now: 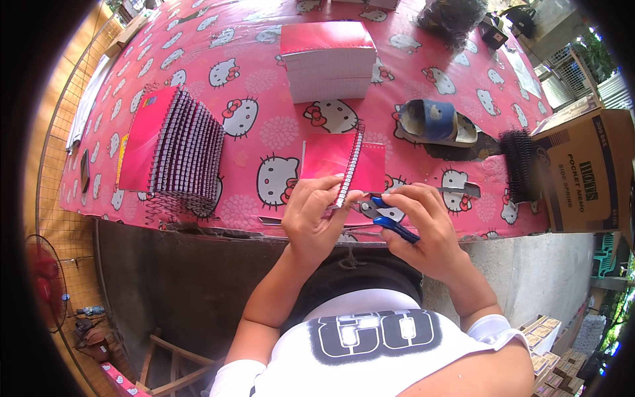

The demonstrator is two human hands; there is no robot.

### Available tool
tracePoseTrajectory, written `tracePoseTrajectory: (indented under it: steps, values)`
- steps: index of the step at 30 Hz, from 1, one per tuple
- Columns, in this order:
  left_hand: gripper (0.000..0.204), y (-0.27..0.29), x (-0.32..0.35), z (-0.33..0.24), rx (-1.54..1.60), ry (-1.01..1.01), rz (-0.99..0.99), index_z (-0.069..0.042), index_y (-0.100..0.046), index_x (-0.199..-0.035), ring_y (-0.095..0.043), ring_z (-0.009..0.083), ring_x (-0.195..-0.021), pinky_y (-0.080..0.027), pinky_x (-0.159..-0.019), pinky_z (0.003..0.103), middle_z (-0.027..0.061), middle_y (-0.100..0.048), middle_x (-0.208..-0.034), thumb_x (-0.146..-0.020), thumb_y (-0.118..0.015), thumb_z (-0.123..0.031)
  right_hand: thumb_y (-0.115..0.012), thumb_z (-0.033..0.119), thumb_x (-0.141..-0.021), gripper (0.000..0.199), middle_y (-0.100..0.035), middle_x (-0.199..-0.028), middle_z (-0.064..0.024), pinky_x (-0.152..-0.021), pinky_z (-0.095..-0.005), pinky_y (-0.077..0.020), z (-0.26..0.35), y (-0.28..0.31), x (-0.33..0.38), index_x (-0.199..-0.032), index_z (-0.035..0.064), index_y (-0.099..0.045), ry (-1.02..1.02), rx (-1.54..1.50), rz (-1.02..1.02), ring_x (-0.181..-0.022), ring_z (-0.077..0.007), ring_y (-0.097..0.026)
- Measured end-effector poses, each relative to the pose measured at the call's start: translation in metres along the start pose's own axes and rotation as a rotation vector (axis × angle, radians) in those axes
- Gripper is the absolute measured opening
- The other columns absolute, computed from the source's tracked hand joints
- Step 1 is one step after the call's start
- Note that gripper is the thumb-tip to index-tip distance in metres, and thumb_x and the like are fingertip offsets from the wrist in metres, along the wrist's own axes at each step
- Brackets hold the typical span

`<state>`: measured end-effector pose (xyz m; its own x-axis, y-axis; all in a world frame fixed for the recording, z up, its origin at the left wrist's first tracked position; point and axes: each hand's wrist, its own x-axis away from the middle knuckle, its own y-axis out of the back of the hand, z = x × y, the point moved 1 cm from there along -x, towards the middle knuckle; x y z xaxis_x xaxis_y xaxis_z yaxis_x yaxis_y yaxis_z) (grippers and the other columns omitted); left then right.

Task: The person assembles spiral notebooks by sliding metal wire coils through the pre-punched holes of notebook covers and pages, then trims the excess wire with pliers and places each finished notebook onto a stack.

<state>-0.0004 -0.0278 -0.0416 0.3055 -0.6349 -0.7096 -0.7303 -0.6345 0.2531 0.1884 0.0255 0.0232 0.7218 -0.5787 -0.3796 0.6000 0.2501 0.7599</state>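
Observation:
Near the table's front edge, my left hand (pixel 309 215) grips the lower end of a small pink spiral notebook (pixel 325 155), its fingers closed at the coil. The binding runs up and slightly right, and its top end sticks out past the cover. In my right hand (pixel 428 231) is a pair of blue-handled cutting pliers (pixel 395 227), handles spread apart. Their jaws point left at the bottom end of the coil, next to my left fingertips. Whether the jaws touch the wire cannot be made out. Beneath the notebook's right side lies another pink sheet or cover (pixel 375 165).
Spiral notebooks (pixel 185 145) are stacked at the left. A block of pink-topped paper pads (pixel 331 69) stands at the back. On the right are a blue slipper (pixel 433 121), a bundle of black coils (pixel 518 162) and a cardboard box (pixel 582 172). A pink cat-print cover (pixel 261 132) drapes the table.

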Motion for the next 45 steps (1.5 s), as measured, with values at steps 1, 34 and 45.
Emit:
tracePoseTrajectory:
  steps: [1,34,45]
  values:
    - [0.025,0.0,-0.001,-0.001,-0.006,-0.033,-0.005,0.002,-0.062,-0.086,-0.067,0.023,-0.079,-0.053,-0.064,0.029,0.0182,-0.068,-0.094,-0.071,-0.082,0.001,-0.073,0.012,-0.075,0.044,-0.058,-0.109,-0.0152,-0.085,-0.0427,-0.0473,0.003,-0.002,-0.002,-0.116,0.0029,-0.06,-0.006,0.023,0.002,-0.101,-0.0338,-0.056]
    - [0.008,0.241,-0.091,0.078,0.021,0.336,-0.585,0.001,-0.064,-0.097,-0.063,0.0134,-0.094,-0.051,-0.083,0.025,0.0102,-0.068,-0.1,-0.092,-0.064,-0.006,-0.072,0.017,-0.081,0.051,-0.049,-0.136,-0.0205,-0.104,-0.0412,-0.0414,-0.066,-0.008,-0.039,-0.126,-0.001,-0.055,-0.173,0.101,0.119,-0.125,-0.0366,-0.049]
    - [0.026,0.183,-0.088,-0.028,-0.134,-0.336,-0.729,0.015,-0.056,-0.103,-0.06,0.032,-0.109,-0.047,-0.099,0.04,0.0297,-0.058,-0.12,-0.087,-0.062,-0.004,-0.08,0.017,-0.07,0.058,-0.057,-0.115,-0.0184,-0.094,-0.0415,-0.0443,-0.081,-0.037,-0.095,-0.118,0.0007,-0.052,-0.287,0.054,0.57,-0.113,-0.0357,-0.052]
